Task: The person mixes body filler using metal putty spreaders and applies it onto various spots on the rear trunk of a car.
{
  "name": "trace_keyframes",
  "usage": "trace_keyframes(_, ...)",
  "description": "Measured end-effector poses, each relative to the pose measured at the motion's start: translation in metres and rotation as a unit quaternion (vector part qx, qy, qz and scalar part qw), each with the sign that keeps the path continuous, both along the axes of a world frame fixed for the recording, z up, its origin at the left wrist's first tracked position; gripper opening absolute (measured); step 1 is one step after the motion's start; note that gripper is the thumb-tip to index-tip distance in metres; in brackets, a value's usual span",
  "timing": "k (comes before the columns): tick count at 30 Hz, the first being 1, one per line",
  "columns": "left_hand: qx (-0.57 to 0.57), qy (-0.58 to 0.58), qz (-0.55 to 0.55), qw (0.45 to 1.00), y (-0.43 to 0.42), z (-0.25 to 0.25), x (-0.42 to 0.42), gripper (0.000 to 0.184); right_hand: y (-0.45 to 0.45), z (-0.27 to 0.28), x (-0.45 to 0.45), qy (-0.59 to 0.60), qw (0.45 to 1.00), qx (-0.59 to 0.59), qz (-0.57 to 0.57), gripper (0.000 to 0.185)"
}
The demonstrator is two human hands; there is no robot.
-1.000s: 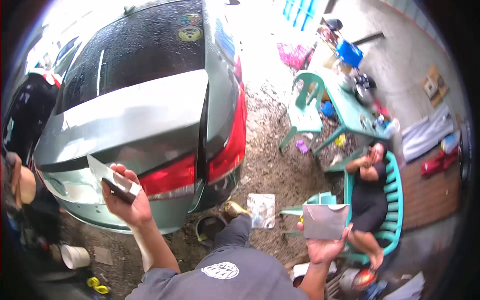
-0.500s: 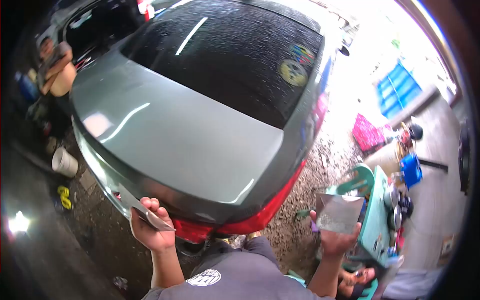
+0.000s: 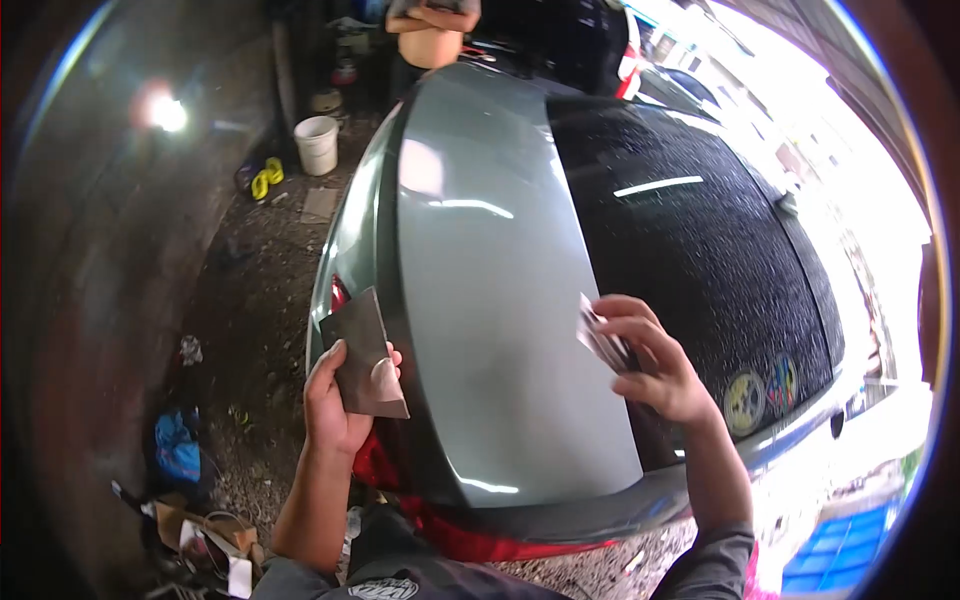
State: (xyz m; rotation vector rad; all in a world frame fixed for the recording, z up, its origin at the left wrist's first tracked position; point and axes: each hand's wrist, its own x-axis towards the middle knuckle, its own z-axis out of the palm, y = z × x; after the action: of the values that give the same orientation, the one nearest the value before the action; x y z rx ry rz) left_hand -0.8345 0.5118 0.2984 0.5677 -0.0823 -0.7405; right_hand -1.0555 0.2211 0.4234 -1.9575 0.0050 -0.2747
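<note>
My left hand (image 3: 345, 400) is closed on a dark grey-brown rectangular sheet that looks like sandpaper (image 3: 362, 352). The fingers are behind it and the thumb is at its left edge. Below both hands is the grey trunk lid (image 3: 505, 300) of a car. Over the lid's right side, my right hand (image 3: 655, 365) grips a smaller piece of sandpaper (image 3: 598, 335), bent and blurred, with a pale face and a dark edge. I cannot tell whether this hand touches the car.
The car's dark rear window (image 3: 690, 230) is speckled with drops. A person (image 3: 432, 35) stands with folded arms beyond the trunk. To the left are a white bucket (image 3: 317, 146), yellow slippers (image 3: 267, 178), a blue bag (image 3: 178, 448) and a cardboard box (image 3: 200, 530).
The view has swung left, so the car appears turned. My right hand has come from beside the car to over the trunk lid, still with its piece. My left hand keeps its sheet, now turned face-on.
</note>
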Motion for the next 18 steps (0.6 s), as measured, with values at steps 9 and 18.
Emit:
trace_keyframes(9, 0.020, 0.092, -0.016, 0.995, -0.002, -0.009, 0.009, 0.041, -0.052, 0.009, 0.120, -0.122, 0.841, 0.526, -0.025, 0.055)
trace_keyframes(18, -0.068, 0.082, -0.078, 0.991, 0.004, -0.051, 0.016, 0.044, -0.066, 0.008, 0.154, -0.154, 0.924, 0.316, -0.149, 0.045)
